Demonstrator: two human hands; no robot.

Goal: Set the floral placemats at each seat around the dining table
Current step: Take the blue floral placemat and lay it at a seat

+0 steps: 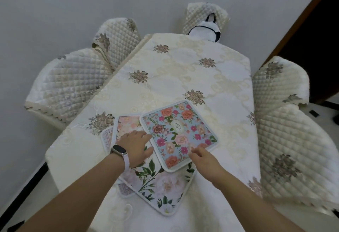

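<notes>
A fanned stack of floral placemats lies on the near half of the dining table (183, 70). On top is a blue placemat (178, 133) with pink and orange roses. Beneath it sit a white placemat with green leaves (156, 182), a pale pink floral one (128, 123) and a patterned one (107, 138) peeking out at the left. My left hand (135, 145), with a watch on the wrist, rests flat on the lower mats beside the blue mat's left edge. The fingertips of my right hand (205, 160) touch the blue mat's near edge.
A cream embroidered tablecloth covers the table. Chairs with quilted cream covers stand around it: two at the left (69, 83) (117, 35), one at the far end (205, 19) with a white bag (203, 31) on it, one at the right (286, 121). A dark doorway is at upper right.
</notes>
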